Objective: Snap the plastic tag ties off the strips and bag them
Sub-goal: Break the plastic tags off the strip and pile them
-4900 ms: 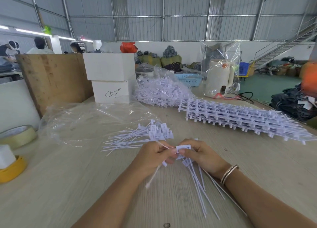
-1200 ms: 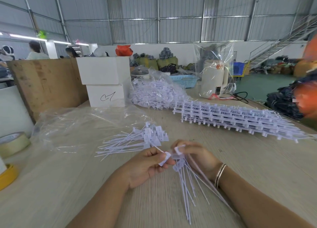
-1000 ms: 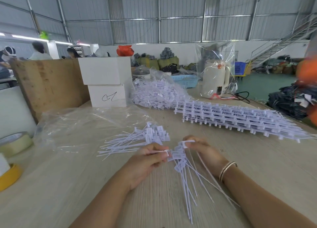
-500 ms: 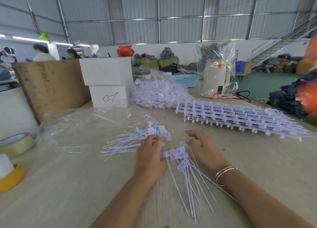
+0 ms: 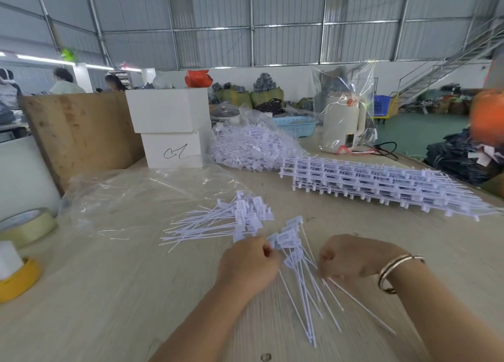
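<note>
White ties [image 5: 296, 263]: lay fanned on the table [image 5: 109, 293] between the two hands, heads up, tails toward the viewer.
Left hand [image 5: 249, 263]: fingers curled, pinching the heads of the bunch.
Right hand [image 5: 351, 258]: fingers curled onto the tails; whether it gripped any, I could not tell.
Loose pile [image 5: 218, 224]: just beyond the left hand, beside a clear bag [image 5: 131, 195].
Strips [image 5: 381, 184]: stacked further right.

Both hands low, left [image 5: 249, 263] and right [image 5: 351, 258] loosely curled.
</note>
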`<state>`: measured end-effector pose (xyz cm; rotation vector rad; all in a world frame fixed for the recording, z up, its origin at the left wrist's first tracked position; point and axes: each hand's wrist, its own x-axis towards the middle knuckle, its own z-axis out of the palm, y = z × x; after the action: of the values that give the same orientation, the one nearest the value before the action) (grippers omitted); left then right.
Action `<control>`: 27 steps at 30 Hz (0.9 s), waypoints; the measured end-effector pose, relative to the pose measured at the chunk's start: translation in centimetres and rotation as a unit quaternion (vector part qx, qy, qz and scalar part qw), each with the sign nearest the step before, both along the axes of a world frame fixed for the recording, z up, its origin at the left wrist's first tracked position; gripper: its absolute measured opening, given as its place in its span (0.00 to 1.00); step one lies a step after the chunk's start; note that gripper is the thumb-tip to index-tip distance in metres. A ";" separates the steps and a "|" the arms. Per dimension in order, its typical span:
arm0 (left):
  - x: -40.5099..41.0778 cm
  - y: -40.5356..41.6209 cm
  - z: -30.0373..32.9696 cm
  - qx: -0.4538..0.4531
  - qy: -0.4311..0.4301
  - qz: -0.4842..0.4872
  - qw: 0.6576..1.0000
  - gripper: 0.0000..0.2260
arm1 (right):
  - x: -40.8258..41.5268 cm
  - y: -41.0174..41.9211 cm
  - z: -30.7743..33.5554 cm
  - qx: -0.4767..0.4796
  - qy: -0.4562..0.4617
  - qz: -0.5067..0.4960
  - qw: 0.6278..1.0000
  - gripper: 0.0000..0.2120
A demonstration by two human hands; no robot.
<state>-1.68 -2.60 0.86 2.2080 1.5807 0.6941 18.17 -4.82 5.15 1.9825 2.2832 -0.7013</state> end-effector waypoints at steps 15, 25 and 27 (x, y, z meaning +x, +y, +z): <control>1.2 -0.5 0.0 0.068 0.075 0.022 0.995 0.17 | -1.0 0.2 -0.1 0.262 0.074 -0.134 0.953 0.16; 1.6 -0.9 0.1 0.001 0.053 0.017 0.998 0.18 | -1.7 2.0 -2.9 0.201 -0.013 -0.180 0.963 0.11; 2.1 -0.9 0.1 -0.017 0.061 0.016 0.998 0.19 | -2.5 1.7 -3.2 0.191 -0.010 -0.149 0.970 0.09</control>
<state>0.38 -3.47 0.93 2.2435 1.6761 0.5444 15.64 -3.10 1.91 2.5210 2.2692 -0.2581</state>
